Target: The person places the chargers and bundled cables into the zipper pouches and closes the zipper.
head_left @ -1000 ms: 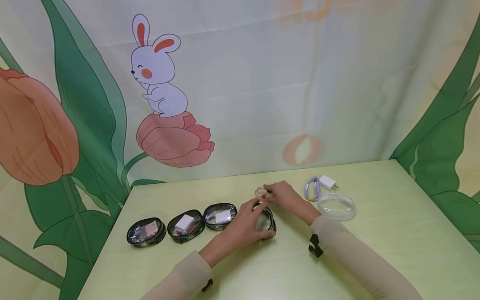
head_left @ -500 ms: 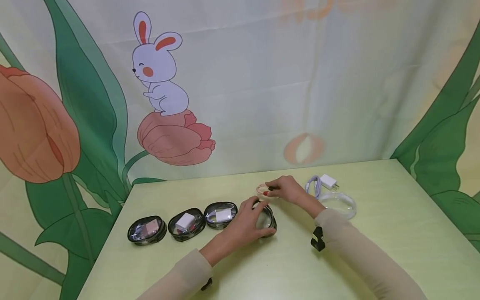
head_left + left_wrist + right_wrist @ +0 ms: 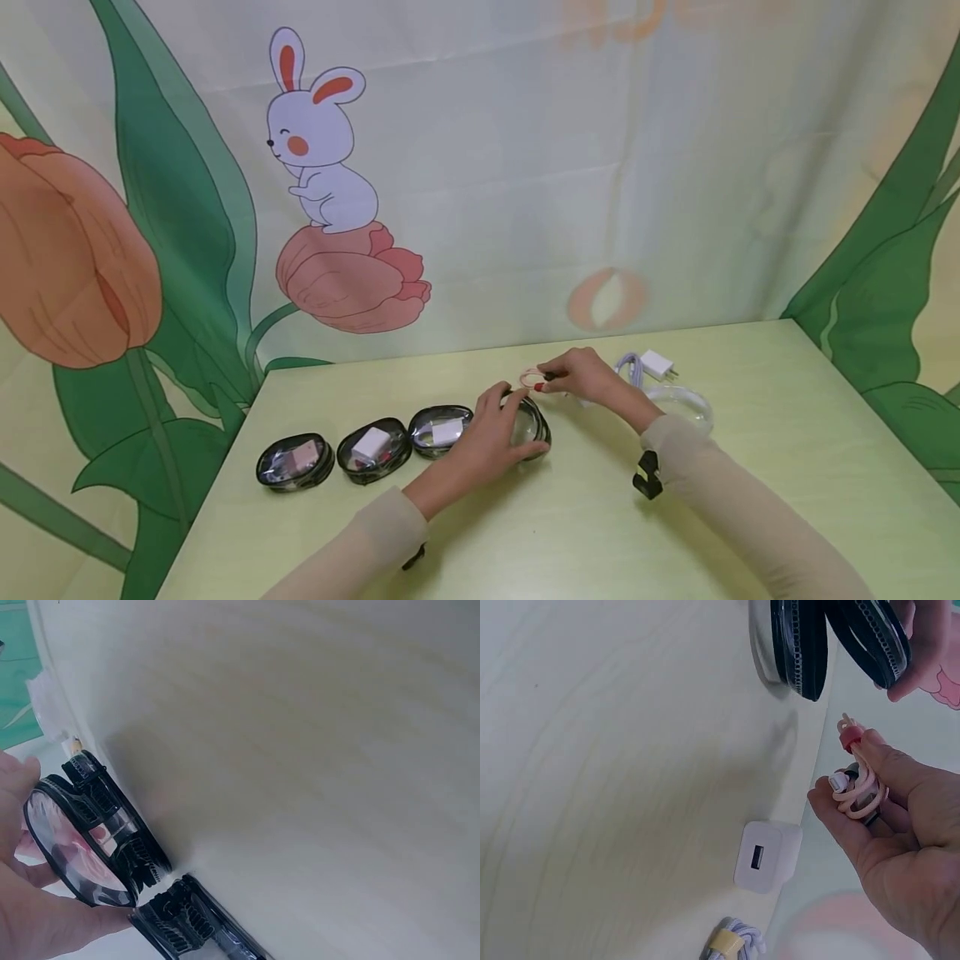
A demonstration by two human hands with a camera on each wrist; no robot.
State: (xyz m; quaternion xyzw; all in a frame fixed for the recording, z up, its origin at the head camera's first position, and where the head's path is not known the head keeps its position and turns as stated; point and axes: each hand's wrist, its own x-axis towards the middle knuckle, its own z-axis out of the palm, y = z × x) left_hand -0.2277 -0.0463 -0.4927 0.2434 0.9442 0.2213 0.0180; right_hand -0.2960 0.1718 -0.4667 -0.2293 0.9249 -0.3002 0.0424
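In the head view my left hand holds the raised lid of a clear oval zip pouch with black trim, thumb and fingers around its edge. The left wrist view shows the pouch unzipped, its lid tilted up from the base. To the right, my right hand pinches a coiled pink charging cable bound with a red tie. The cable is off the table in the right wrist view, close beside the pouch, with a white connector showing. Below it lies a white charger plug with a USB slot.
Three closed pouches stand in a row on the left: one with a pink plug, two with white plugs. At the right are a purple coiled cable, a white two-prong charger and a clear ring-shaped plastic piece.
My right hand has shifted a little to the right and away from me, carrying the pink cable. The left hand has risen slightly with the pouch lid.
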